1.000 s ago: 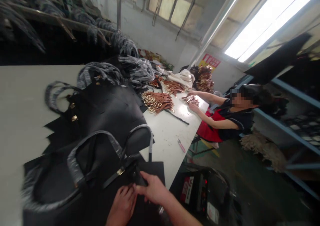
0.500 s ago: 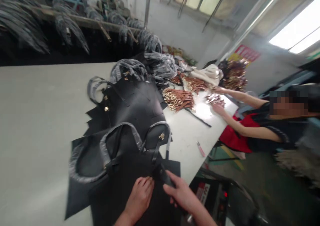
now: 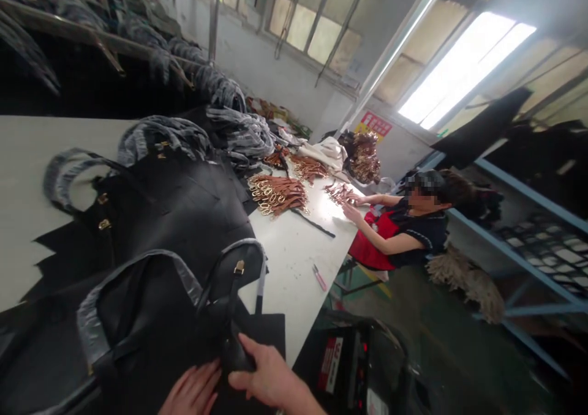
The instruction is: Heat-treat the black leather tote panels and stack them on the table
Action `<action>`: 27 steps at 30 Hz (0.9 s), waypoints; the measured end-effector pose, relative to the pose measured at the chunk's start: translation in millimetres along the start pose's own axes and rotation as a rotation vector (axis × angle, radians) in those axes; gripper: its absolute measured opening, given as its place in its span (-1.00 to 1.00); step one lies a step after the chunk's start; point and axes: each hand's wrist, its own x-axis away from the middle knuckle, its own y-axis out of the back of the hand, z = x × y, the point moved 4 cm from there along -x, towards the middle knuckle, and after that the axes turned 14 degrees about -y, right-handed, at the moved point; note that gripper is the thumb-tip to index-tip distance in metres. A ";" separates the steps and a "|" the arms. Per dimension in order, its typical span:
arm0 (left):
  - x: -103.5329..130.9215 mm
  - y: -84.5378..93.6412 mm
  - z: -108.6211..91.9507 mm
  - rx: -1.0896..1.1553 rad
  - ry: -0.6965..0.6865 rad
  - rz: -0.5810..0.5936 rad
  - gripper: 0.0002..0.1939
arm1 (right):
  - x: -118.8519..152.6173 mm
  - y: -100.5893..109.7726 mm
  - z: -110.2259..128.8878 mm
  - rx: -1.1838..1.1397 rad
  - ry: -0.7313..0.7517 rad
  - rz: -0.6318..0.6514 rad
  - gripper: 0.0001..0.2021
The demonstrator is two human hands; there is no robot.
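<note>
My right hand (image 3: 266, 372) is closed around a dark-handled tool (image 3: 237, 355) whose kind I cannot make out. Its front end rests over a black leather bag panel (image 3: 184, 335). My left hand (image 3: 195, 390) lies on the same panel beside the tool, fingers stretched out and holding nothing. Just beyond both hands, a bag handle (image 3: 261, 256) wrapped in clear film arches up, with a strap and a gold buckle (image 3: 239, 267) near it. Another film-wrapped handle (image 3: 92, 317) loops to the left.
More black bag panels (image 3: 184, 201) with wrapped handles are stacked behind. Brown straps with gold clasps (image 3: 278, 194) and pink-handled snippers (image 3: 318, 277) lie on the white table (image 3: 294, 250). A co-worker (image 3: 390, 231) sits at the right edge, handling straps. A dark machine (image 3: 349, 366) stands below.
The view has swung right and up, so the bags and table appear further left. My right hand still grips the tool; my left hand now lies flatter and lower in view.
</note>
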 end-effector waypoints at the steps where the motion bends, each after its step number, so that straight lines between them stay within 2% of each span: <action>1: 5.5 8.0 0.1 -0.033 0.062 0.018 -0.67 | 3.4 0.4 -4.3 0.017 -0.021 0.002 -0.28; 3: 14.8 26.0 -2.1 -0.101 0.222 0.071 -0.66 | 10.3 1.0 -8.8 0.028 -0.013 -0.028 -0.28; 5: 17.0 37.9 -9.4 -0.060 0.265 0.143 -0.68 | 12.7 -1.5 -10.2 0.025 0.010 -0.034 -0.30; 7: 16.1 41.5 -12.6 -0.018 0.332 0.209 -0.70 | 10.1 -8.9 -9.1 0.033 0.031 0.013 -0.31; 13: 13.2 40.0 -16.9 0.046 0.355 0.183 -0.73 | 1.0 -36.0 14.5 0.114 0.031 0.089 -0.33; 17: 17.6 36.6 -17.9 0.061 0.372 0.170 -0.73 | -2.9 -43.4 31.9 0.129 0.068 0.110 -0.33; 24: 18.2 37.8 -16.9 0.077 0.389 0.138 -0.73 | 5.5 -38.9 13.4 0.133 0.039 0.169 -0.34; 27: 17.5 37.8 -16.2 0.084 0.389 0.144 -0.74 | 1.1 -48.6 22.4 0.096 0.033 0.175 -0.36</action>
